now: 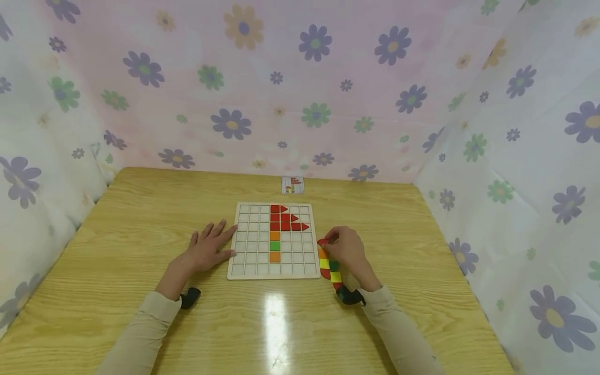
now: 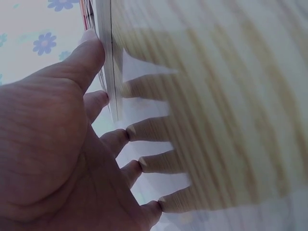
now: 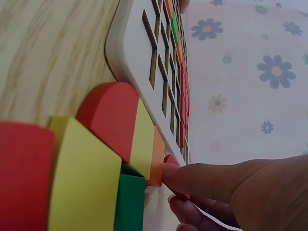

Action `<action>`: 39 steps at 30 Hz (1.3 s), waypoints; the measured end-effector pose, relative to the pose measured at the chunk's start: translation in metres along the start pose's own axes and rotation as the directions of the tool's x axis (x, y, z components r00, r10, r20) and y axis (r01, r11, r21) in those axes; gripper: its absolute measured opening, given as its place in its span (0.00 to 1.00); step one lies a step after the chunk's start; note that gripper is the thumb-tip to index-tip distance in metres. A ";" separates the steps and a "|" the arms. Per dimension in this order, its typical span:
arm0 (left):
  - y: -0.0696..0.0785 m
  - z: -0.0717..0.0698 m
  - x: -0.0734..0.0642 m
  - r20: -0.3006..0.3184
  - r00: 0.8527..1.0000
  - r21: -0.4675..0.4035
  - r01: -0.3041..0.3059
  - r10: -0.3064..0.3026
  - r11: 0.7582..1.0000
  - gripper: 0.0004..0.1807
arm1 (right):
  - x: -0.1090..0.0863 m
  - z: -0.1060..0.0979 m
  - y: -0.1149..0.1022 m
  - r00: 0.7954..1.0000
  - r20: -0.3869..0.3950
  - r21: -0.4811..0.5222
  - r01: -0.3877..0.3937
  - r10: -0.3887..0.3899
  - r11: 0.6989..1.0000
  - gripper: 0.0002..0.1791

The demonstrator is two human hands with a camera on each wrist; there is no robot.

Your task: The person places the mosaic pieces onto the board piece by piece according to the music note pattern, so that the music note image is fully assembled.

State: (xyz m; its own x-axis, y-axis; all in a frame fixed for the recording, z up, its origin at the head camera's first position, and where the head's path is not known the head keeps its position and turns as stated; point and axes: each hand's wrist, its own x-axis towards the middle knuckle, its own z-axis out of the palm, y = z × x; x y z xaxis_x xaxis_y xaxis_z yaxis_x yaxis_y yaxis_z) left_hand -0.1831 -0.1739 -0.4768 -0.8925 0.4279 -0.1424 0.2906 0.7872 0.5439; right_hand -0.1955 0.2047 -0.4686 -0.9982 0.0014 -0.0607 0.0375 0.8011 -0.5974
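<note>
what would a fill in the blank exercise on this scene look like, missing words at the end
1. On the square pale wooden grid board, one green square tile sits between two ____ square tiles.
2. Red square and triangular tiles occupy the board's top ____ rows.
3. The ____ hand lies spread beside the board.
4. The right hand pinches a ____ piece.
Missing words: orange; three; left; red.

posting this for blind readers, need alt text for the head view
A right hand pinches a red piece beside a grid board, while the spread left hand touches the board's left edge. The board holds three red rows above a column of orange, green and orange squares; more pieces lie near the right hand, a card beyond the board.
</note>
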 end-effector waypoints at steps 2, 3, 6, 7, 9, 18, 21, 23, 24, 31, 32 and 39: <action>-0.001 0.000 0.000 -0.002 1.000 -0.002 0.000 0.000 1.000 0.38 | 0.000 0.001 -0.001 1.000 -0.013 -0.012 0.007 -0.007 1.000 0.06; -0.001 0.000 0.001 -0.004 1.000 -0.004 -0.001 0.001 1.000 0.38 | 0.000 0.001 -0.001 1.000 -0.019 -0.019 0.012 -0.012 1.000 0.06; -0.002 0.001 0.001 -0.006 1.000 -0.007 0.000 0.000 1.000 0.38 | 0.000 0.001 -0.004 0.999 -0.030 -0.031 0.022 -0.023 0.999 0.04; -0.003 0.001 0.001 -0.006 1.000 -0.007 0.000 0.000 1.000 0.38 | -0.001 0.001 -0.006 0.999 -0.024 -0.031 0.021 -0.022 0.999 0.06; -0.002 0.002 0.001 -0.005 1.000 -0.007 0.001 -0.001 1.000 0.38 | -0.003 0.002 -0.008 0.999 -0.012 -0.033 0.035 -0.036 0.999 0.11; 0.000 0.003 0.000 0.001 1.000 0.001 0.002 -0.002 1.000 0.38 | -0.021 0.006 -0.023 0.984 0.070 0.046 0.159 -0.162 0.986 0.14; -0.001 0.002 0.000 -0.001 1.000 -0.006 -0.002 0.002 1.000 0.38 | -0.026 0.009 -0.028 0.979 0.090 0.120 0.171 -0.182 0.978 0.12; -0.001 0.002 0.000 -0.008 1.000 -0.019 -0.011 0.010 1.000 0.38 | -0.029 0.013 -0.030 0.973 0.118 0.160 0.178 -0.197 0.971 0.11; -0.002 0.002 0.000 -0.010 1.000 -0.022 -0.013 0.013 1.000 0.39 | -0.031 0.015 -0.031 0.970 0.132 0.175 0.182 -0.206 0.968 0.12; -0.003 0.001 -0.002 -0.025 0.999 -0.026 -0.031 0.030 0.999 0.39 | -0.036 0.030 -0.033 0.959 0.185 0.211 0.173 -0.213 0.962 0.16; -0.002 0.001 -0.002 -0.022 0.999 -0.025 -0.027 0.026 0.999 0.39 | -0.037 0.032 -0.034 0.959 0.183 0.224 0.175 -0.218 0.959 0.14; -0.001 0.001 -0.001 -0.017 1.000 -0.007 -0.021 0.021 1.000 0.38 | -0.039 0.044 -0.039 0.938 0.187 0.368 0.209 -0.292 0.906 0.06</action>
State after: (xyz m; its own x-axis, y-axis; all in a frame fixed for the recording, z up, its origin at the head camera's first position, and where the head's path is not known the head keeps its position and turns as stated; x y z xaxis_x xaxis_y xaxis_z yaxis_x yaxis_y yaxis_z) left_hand -0.1822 -0.1747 -0.4782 -0.8921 0.4366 -0.1165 0.3069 0.7746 0.5530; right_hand -0.1564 0.1475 -0.4782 -0.9381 -0.3450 -0.0322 -0.1568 0.5056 -0.8484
